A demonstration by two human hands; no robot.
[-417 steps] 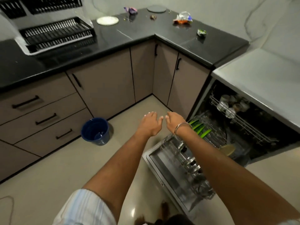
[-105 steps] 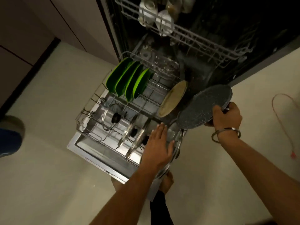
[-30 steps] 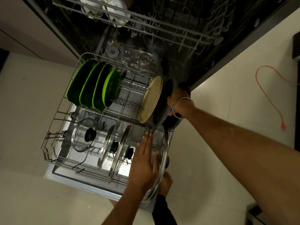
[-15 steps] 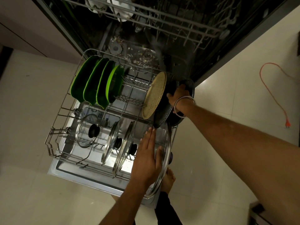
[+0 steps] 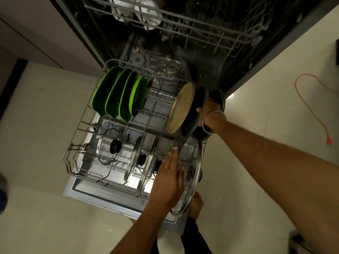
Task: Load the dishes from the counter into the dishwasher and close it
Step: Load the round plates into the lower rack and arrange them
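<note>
Just beside the tan plate [image 5: 180, 108], at the lower rack's [image 5: 80, 123] far right, the right hand [image 5: 209, 110] grasps a dark pan [image 5: 197, 109] being slotted upright, while nearer, the left hand [image 5: 169, 177] presses flat-fingered against a big glass lid [image 5: 190, 173], so loading looks nearly finished, the dishwasher door [image 5: 110, 200] unclosed.

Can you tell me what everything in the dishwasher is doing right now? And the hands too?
Dishwasher door: open, flat.
Lower rack: pulled out.
Green plates: standing on edge.
Beige plate: on edge, leaning.
Dark pan: on edge, held.
Right hand: grips the dark pan.
Left hand: flat against the big glass lid.
Smaller glass lids: upright.
Cups: upper rack.
</note>
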